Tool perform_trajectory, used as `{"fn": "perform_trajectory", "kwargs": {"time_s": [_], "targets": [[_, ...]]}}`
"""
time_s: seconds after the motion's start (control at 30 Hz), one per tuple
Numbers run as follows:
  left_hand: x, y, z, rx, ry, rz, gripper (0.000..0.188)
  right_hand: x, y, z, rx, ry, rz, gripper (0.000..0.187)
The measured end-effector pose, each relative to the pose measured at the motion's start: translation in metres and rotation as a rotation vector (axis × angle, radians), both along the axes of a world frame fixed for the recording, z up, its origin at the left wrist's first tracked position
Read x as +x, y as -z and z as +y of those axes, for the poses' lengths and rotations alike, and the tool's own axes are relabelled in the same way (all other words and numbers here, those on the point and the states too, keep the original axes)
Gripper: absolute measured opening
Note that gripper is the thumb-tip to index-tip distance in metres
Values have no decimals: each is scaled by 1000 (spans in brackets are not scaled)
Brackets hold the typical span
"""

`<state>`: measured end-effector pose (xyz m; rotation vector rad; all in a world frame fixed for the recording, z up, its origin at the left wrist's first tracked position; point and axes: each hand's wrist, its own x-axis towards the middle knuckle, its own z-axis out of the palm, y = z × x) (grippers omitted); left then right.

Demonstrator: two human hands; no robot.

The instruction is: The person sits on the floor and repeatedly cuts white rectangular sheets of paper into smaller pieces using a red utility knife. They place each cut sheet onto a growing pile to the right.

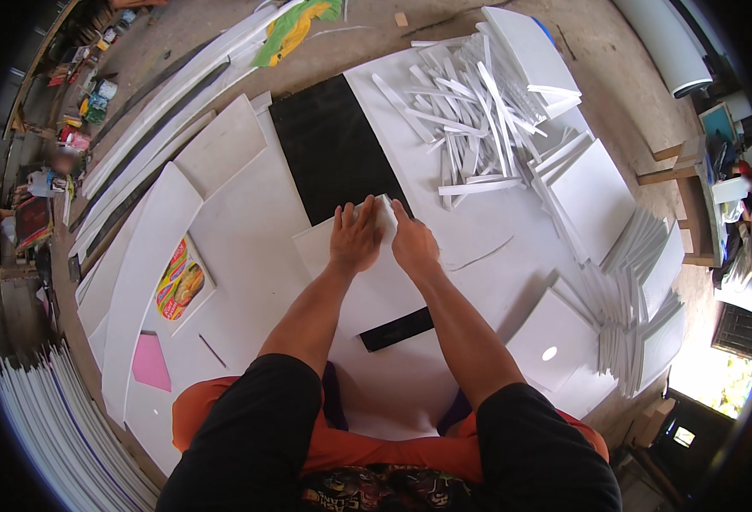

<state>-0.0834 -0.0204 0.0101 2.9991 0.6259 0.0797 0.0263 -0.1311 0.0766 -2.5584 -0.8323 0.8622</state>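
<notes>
My left hand lies with its fingers stretched out on a white sheet, at the near end of a long black panel. Close beside it, my right hand is closed, index finger pointing forward. What its fingers hold, if anything, is hidden. Between the two hands a small white piece shows, its edge raised; I cannot tell whether it is part of the sheet. A short black strip lies nearer me, between my forearms.
Loose white strips are heaped at the far right. Stacked white panels stand along the right. On the left are a long white board, a colourful printed panel, a pink piece and a thin dark stick.
</notes>
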Motion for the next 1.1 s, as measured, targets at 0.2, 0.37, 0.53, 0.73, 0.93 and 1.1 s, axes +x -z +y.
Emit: {"fn": "perform_trajectory", "kwargs": {"time_s": [0.2, 0.37, 0.53, 0.73, 0.93, 1.1], "targets": [[1, 2, 0, -17, -2, -38, 62, -1, 2, 3, 29, -3, -1, 65], [0, 0, 1, -9, 4, -15, 62, -1, -3, 5, 28, -35, -4, 63], [2, -5, 0, -61, -2, -12, 60, -2, -14, 10, 12, -46, -13, 60], [4, -2, 0, -22, 2, -12, 57, -2, -18, 26, -82, -88, -26, 47], [2, -2, 1, -20, 14, -27, 55, -2, -35, 25, -139, -114, -14, 43], [4, 0, 2, 16, 9, 71, 57, -6, -34, 11, -138, -129, 4, 41]]}}
